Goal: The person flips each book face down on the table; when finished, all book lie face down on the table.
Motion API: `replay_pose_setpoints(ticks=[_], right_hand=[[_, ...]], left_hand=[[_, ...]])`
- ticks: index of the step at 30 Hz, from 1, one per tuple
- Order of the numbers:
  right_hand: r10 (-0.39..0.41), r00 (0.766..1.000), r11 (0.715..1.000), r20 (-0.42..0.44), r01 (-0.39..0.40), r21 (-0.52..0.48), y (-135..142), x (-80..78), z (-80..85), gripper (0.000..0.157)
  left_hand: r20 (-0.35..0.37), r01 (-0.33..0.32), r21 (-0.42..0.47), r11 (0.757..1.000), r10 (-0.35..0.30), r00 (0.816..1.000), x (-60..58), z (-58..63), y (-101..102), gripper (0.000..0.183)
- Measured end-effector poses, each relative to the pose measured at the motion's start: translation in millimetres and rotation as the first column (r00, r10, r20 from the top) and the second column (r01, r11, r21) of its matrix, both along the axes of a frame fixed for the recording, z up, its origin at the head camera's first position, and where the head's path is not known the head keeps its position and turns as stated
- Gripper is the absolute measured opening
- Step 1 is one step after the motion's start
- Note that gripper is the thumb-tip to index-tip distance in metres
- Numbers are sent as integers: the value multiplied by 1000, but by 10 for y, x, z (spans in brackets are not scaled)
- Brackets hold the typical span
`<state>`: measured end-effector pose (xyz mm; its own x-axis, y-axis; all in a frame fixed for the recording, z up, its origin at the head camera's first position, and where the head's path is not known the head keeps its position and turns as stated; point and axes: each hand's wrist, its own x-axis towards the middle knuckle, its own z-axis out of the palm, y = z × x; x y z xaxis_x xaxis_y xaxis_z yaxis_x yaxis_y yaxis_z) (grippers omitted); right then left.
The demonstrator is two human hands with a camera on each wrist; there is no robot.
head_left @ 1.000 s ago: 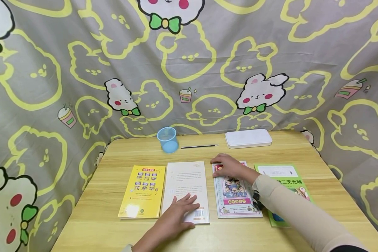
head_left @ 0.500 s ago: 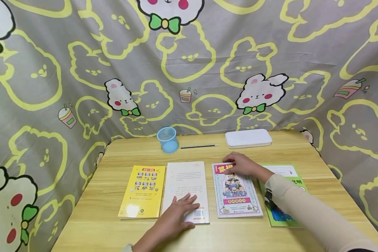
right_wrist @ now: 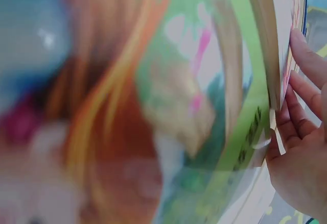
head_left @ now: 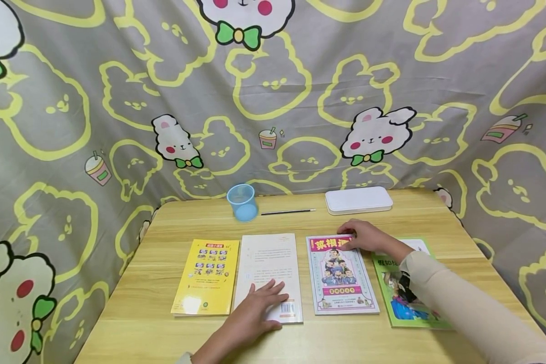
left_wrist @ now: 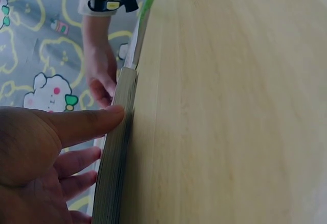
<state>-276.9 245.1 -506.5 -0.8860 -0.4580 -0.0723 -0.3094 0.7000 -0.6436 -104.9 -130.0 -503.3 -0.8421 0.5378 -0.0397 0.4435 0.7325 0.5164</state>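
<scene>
In the head view my left hand [head_left: 259, 311] rests with spread fingers on the lower part of a white book [head_left: 268, 255]. The left wrist view shows its thumb against the edge of that book [left_wrist: 113, 168]. My right hand [head_left: 369, 237] touches the top right corner of a comic-style book [head_left: 341, 273] with a pink title band. In the right wrist view the fairly straight fingers of my right hand [right_wrist: 306, 137] lie along the book's edge. A green book [head_left: 405, 301] lies partly under my right forearm. Leftmost in the row is a yellow book [head_left: 207, 278].
Behind the books stand a blue mesh cup [head_left: 243, 203] and a white pencil case [head_left: 358, 200]. Between these two lies a thin dark pencil [head_left: 287, 212]. A patterned grey curtain [head_left: 300, 91] encloses the wooden table [head_left: 132, 298] at the back and sides.
My right hand has slid rightward along the top of the pink-titled book, uncovering its title. More of the green book's left part shows. My left hand and the books have stayed put.
</scene>
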Motion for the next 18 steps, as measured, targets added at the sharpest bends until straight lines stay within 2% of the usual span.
replay_pose_setpoints(ticks=[10, 18], right_hand=[[14, 1000, 1000, 19, -15, 15, 155, -18, 17, 35], [21, 998, 1000, 58, -21, -5, 161, -44, 22, 33]], left_hand=[[-4, -1, -2, 1000, 1, 1000, 10, 6, 4, 65], [-33, 3, -20, 1000, -4, 999, 16, 7, 12, 66]])
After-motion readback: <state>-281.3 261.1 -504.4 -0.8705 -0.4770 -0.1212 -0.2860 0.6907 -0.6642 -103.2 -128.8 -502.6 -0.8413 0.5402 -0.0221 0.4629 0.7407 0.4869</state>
